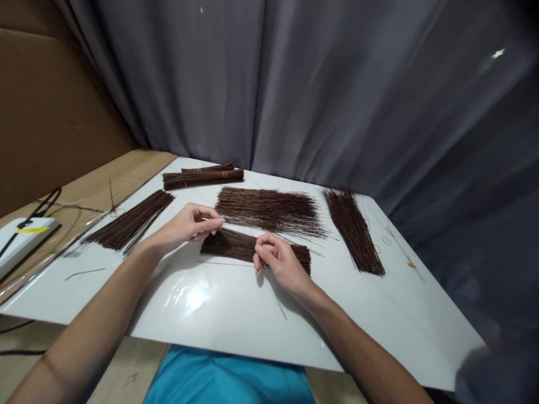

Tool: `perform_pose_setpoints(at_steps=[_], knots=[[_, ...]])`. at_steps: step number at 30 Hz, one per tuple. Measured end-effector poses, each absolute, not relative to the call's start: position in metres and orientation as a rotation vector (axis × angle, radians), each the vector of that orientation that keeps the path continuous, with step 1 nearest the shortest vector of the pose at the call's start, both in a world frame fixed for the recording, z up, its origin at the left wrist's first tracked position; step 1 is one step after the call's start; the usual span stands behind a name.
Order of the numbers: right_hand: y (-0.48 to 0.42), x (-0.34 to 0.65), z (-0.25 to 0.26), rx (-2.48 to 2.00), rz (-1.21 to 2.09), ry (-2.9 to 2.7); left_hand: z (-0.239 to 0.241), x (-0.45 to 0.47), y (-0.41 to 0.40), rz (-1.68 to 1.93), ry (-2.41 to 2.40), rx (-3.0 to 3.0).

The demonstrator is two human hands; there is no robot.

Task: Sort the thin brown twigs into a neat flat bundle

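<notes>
My left hand (199, 223) is closed in a pinch, thumb against fingertips, just above the left end of a bundle of thin dark brown sticks (236, 244). Curled fingers and thumb also meet on my right hand (275, 259), which hovers over or touches the same bundle nearer its right end. Whatever either pinch holds is too fine to make out. Below the right fingers a single thin stick (278, 300) slants toward the table's front. Behind my hands a wider, looser pile of brown sticks (269, 209) lies with frayed ends pointing right.
Tied brown bundles (202, 178) lie at the back left. Loose stick bundles rest at left (130, 220) and right (353, 233). Rubber bands (386, 240) lie near the right bundle. A white box with cables (25, 241) stands far left. A grey curtain (252, 84) hangs behind the white table (219, 314).
</notes>
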State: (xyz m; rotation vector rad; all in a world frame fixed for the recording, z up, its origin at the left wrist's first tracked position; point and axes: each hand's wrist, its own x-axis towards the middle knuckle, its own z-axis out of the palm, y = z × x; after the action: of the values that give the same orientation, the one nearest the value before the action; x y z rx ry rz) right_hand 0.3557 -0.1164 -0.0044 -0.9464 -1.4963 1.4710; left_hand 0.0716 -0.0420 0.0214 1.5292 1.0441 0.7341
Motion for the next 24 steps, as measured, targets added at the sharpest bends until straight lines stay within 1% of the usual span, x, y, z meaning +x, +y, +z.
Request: perform_pose_setpoints(at_steps=[5,10,18,24], knots=[[-0.119,0.343,-0.021,-0.945,1.512,-1.424,0.019,0.094,-0.05,0.627,0.927,1.546],[-0.12,0.339,-0.032,-0.97,1.521,-1.385,0.016,0.098,-0.05,0.575,0.874,1.508],[-0.121,0.332,-0.042,-0.989,1.433,-1.335,0.013,0.098,-0.052,0.575,0.835,1.485],[-0.122,0.328,-0.045,-0.969,1.44,-1.303,0.009,0.099,-0.05,0.564,0.875,1.533]])
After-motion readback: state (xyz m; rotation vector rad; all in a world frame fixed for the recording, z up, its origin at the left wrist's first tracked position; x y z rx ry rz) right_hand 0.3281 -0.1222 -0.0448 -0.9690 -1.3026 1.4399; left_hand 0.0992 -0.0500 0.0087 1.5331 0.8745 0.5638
